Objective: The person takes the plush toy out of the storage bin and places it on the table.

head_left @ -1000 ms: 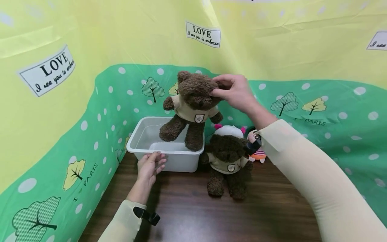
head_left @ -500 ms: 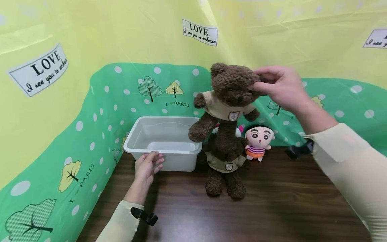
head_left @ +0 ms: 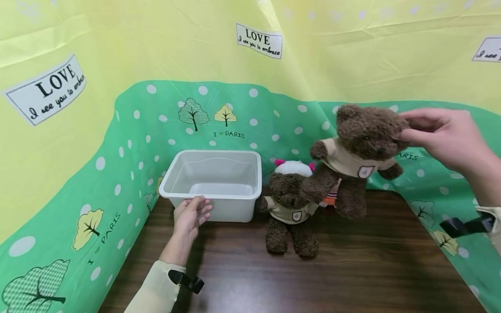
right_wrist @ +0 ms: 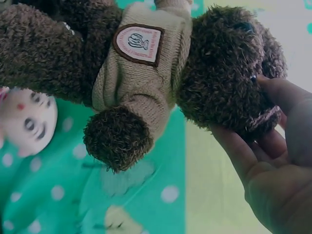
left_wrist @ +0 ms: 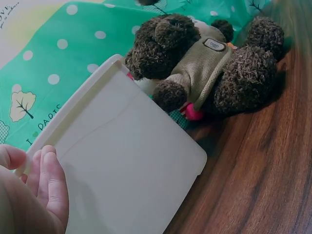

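Observation:
My right hand (head_left: pixel 442 134) pinches a brown teddy bear (head_left: pixel 346 158) by the side of its head. The bear wears a beige sweater with a badge and hangs in the air at the right, its legs in front of a small doll (head_left: pixel 330 198). In the right wrist view the thumb and fingers hold the bear's head (right_wrist: pixel 229 68). My left hand (head_left: pixel 189 217) grips the front rim of a pale grey plastic bin (head_left: pixel 231 208), thumb on top and fingers below. A second, matching teddy bear (head_left: pixel 289 213) sits on the table right of the bin.
Behind the seated bear shows a white plush head with pink tips (head_left: pixel 293 167). The dark wooden table (head_left: pixel 250 278) reaches back to a yellow and green printed cloth (head_left: pixel 282 121), which also rises along the left side.
My right hand has carried the teddy bear from over the bin to the right, past the seated bear, and lower at the end. My left hand stays on the bin's rim.

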A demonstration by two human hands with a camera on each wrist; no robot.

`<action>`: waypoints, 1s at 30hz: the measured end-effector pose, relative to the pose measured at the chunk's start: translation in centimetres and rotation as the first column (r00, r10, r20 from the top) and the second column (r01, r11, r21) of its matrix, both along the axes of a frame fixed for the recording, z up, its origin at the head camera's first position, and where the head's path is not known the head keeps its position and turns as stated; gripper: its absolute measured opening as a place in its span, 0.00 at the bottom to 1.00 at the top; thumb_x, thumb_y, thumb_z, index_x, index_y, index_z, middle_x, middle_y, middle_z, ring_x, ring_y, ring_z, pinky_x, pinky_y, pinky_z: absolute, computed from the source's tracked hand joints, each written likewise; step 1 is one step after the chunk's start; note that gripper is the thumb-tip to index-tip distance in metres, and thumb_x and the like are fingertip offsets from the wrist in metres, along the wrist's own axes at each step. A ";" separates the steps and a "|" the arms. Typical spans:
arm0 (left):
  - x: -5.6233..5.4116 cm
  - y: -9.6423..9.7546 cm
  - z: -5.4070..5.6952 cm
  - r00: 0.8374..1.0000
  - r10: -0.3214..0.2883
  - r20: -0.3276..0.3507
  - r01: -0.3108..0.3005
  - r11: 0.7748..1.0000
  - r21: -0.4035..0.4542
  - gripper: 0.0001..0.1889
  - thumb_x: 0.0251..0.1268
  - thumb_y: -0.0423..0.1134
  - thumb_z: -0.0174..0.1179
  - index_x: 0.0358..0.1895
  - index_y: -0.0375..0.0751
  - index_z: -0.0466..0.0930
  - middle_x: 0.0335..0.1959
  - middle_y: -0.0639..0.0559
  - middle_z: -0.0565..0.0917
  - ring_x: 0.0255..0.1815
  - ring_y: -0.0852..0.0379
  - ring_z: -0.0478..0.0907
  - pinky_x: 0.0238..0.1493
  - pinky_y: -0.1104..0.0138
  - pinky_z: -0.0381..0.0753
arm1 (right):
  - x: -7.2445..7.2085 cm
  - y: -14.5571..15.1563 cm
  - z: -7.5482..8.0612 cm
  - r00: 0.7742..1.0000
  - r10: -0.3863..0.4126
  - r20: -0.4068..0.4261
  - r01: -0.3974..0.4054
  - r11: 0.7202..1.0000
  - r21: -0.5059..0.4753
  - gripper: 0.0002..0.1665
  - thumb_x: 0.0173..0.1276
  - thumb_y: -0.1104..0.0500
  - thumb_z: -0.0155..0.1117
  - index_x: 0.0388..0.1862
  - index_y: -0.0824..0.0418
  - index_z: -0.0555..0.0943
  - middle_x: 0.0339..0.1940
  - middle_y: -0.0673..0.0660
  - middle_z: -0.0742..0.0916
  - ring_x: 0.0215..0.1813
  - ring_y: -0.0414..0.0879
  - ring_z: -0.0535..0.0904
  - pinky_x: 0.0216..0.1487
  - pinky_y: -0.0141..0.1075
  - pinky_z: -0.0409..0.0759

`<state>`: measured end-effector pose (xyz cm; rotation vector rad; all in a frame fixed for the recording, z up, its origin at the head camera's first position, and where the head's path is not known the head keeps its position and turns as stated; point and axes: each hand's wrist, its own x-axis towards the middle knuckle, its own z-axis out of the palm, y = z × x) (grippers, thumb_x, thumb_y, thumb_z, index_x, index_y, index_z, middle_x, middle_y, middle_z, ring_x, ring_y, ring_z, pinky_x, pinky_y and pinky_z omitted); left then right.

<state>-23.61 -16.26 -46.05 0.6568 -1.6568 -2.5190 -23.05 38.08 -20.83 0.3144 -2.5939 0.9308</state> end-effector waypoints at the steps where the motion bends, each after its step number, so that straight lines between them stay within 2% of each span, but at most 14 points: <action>1: 0.0 0.0 0.0 1.000 0.003 0.001 -0.003 1.000 0.000 0.12 0.64 0.39 0.65 0.44 0.43 0.72 0.31 0.55 0.91 0.32 0.58 0.89 0.30 0.68 0.86 | 0.2 0.7 -0.6 1.000 -0.008 0.001 0.008 1.000 0.014 0.25 0.74 0.58 0.67 0.68 0.60 0.79 0.36 0.18 0.82 0.38 0.16 0.79 0.33 0.16 0.77; 7: 0.0 0.0 0.1 1.000 0.001 -0.002 -0.001 1.000 -0.010 0.12 0.65 0.39 0.65 0.44 0.43 0.72 0.31 0.55 0.91 0.33 0.58 0.89 0.30 0.68 0.86 | 1.1 4.0 -4.5 0.998 -0.037 0.052 0.033 0.997 0.065 0.25 0.75 0.56 0.66 0.67 0.63 0.79 0.38 0.19 0.81 0.37 0.18 0.79 0.31 0.22 0.78; 14: 0.0 0.2 0.2 1.000 -0.002 0.001 0.002 1.000 -0.010 0.13 0.64 0.39 0.66 0.45 0.43 0.72 0.33 0.55 0.91 0.33 0.58 0.89 0.31 0.68 0.86 | 1.2 5.5 -9.3 0.989 -0.016 0.149 0.003 0.996 0.085 0.24 0.73 0.55 0.69 0.64 0.60 0.81 0.41 0.22 0.82 0.38 0.23 0.81 0.32 0.28 0.82; 18: 0.1 0.2 0.1 1.000 -0.009 0.001 0.009 1.000 -0.013 0.13 0.65 0.39 0.66 0.46 0.43 0.73 0.33 0.55 0.91 0.33 0.58 0.88 0.32 0.67 0.86 | 1.1 5.9 -11.7 0.981 0.016 0.195 -0.034 0.995 0.091 0.24 0.72 0.53 0.70 0.64 0.57 0.82 0.47 0.20 0.79 0.44 0.17 0.76 0.35 0.26 0.81; 21: 0.2 0.2 0.1 1.000 -0.012 0.000 0.012 1.000 -0.012 0.13 0.65 0.39 0.66 0.47 0.42 0.73 0.32 0.56 0.91 0.33 0.58 0.88 0.32 0.68 0.86 | 0.9 6.1 -13.2 0.979 0.050 0.199 -0.070 0.993 0.094 0.23 0.71 0.54 0.71 0.63 0.56 0.83 0.51 0.20 0.77 0.48 0.13 0.72 0.38 0.22 0.78; 24: 0.4 0.2 0.1 1.000 -0.014 -0.006 0.014 1.000 -0.017 0.13 0.66 0.39 0.65 0.47 0.42 0.72 0.32 0.56 0.91 0.33 0.58 0.88 0.32 0.68 0.86 | 0.8 5.7 -14.6 0.979 0.083 0.185 -0.104 0.989 0.105 0.22 0.69 0.54 0.73 0.62 0.54 0.84 0.55 0.27 0.79 0.50 0.11 0.69 0.38 0.21 0.77; 27: 0.4 0.2 0.2 1.000 -0.011 -0.009 0.011 1.000 -0.017 0.13 0.67 0.39 0.65 0.47 0.42 0.72 0.32 0.56 0.91 0.33 0.58 0.88 0.32 0.68 0.86 | 0.9 5.0 -15.8 0.982 0.098 0.161 -0.118 0.986 0.122 0.22 0.67 0.56 0.75 0.60 0.52 0.86 0.57 0.44 0.86 0.51 0.12 0.68 0.41 0.20 0.75; 30: 0.5 0.2 0.2 1.000 -0.013 -0.009 0.013 1.000 -0.018 0.12 0.67 0.39 0.64 0.47 0.42 0.72 0.32 0.56 0.91 0.33 0.59 0.88 0.31 0.69 0.86 | 1.2 4.3 -17.1 0.986 0.102 0.131 -0.121 0.982 0.142 0.21 0.64 0.58 0.77 0.57 0.52 0.87 0.55 0.57 0.88 0.51 0.11 0.68 0.40 0.20 0.76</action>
